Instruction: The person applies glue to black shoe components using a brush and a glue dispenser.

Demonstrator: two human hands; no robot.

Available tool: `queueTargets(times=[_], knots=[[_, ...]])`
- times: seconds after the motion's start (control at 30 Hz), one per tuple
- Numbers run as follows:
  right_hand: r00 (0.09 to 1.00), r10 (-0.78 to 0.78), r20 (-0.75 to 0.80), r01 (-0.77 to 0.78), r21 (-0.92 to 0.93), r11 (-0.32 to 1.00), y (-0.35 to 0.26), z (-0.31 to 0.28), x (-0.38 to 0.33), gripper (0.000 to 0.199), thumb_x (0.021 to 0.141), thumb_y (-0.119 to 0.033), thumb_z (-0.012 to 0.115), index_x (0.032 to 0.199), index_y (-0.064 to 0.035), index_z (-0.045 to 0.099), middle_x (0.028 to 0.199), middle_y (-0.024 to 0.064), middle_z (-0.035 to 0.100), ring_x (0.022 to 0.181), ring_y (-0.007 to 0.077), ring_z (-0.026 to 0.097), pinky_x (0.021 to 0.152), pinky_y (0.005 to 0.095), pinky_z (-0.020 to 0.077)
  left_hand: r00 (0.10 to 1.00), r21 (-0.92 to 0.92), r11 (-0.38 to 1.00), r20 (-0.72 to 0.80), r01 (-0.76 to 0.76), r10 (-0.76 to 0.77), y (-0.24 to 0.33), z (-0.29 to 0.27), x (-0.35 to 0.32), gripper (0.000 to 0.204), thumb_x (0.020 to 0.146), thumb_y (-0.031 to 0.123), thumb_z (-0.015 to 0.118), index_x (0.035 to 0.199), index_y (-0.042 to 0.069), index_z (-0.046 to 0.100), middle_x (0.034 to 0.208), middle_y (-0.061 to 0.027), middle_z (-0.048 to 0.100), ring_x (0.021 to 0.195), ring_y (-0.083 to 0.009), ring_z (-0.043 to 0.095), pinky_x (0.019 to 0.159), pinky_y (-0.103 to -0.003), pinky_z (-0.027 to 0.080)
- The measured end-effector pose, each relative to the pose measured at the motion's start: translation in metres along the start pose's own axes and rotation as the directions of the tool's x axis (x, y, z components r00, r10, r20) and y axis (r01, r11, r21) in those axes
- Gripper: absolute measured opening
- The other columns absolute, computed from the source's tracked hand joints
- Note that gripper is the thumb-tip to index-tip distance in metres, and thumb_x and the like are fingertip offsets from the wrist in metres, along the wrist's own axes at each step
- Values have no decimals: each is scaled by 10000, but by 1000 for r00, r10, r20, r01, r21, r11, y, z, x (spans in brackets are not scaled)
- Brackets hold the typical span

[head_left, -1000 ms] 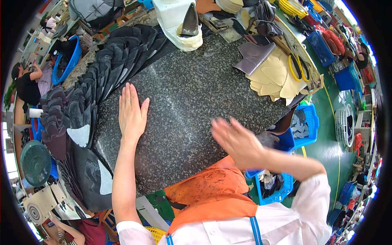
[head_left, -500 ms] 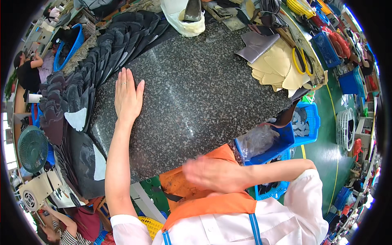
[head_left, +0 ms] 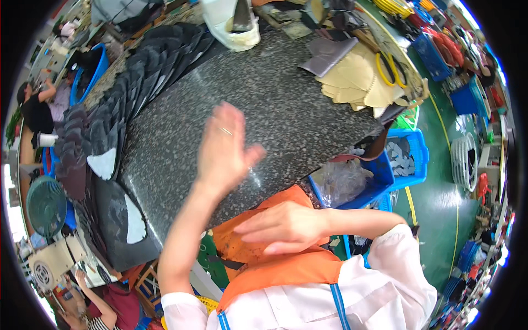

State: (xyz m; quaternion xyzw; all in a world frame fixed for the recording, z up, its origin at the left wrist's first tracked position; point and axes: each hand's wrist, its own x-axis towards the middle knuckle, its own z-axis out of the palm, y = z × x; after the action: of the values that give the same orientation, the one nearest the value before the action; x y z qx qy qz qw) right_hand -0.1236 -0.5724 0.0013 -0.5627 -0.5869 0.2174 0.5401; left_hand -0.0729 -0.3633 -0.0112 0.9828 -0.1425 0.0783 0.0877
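Observation:
My left hand (head_left: 223,151) is over the middle of the dark speckled stone slab (head_left: 181,115), its fingers stretched out and a ring on one of them. It is blurred by motion and holds nothing. Close to my body, my right hand (head_left: 283,225) is above the orange apron (head_left: 242,239), fingers extended, with nothing in it. Whether it touches the apron I cannot tell. Along the slab's left and far-left edge lie overlapping rows of black cut pieces (head_left: 146,69). A black piece with a white toothed patch (head_left: 133,220) is at the near left.
Tan cut pieces (head_left: 346,74), a silvery-grey piece (head_left: 328,55) and yellow-handled scissors (head_left: 388,70) lie at the far right. A white container (head_left: 220,25) stands at the slab's far edge. Blue baskets (head_left: 385,175) with scraps and clear plastic are at the right. A fan (head_left: 47,206) stands left.
My left hand has come off the slab's left side and moved right, toward the middle. My right hand has slowed over the apron, its fingers now sharper. The whole view has shifted slightly.

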Motion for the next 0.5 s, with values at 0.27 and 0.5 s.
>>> queueTargets(times=[0.27,0.5], knots=[[848,-68,-525,-123,-320,939,-43,-22,-38,703,1029,-525,269,1369,30,534,1449,281,481,1400,384,433,1203,546,137,961,-883,-453,219,121,-168,82,-40,26,637,1057,431,359,1561,50,274,1551,-190,391,1350,-285,492,1166,-443,328],[630,-239,-739,-252,-485,837,-12,14,-11,910,991,-633,360,1592,-15,68,1633,300,21,1525,436,-40,1195,598,20,974,-978,-152,-164,-141,153,148,-44,34,730,1050,379,385,1588,-15,89,1669,-168,68,1544,-275,69,1237,-394,58]])
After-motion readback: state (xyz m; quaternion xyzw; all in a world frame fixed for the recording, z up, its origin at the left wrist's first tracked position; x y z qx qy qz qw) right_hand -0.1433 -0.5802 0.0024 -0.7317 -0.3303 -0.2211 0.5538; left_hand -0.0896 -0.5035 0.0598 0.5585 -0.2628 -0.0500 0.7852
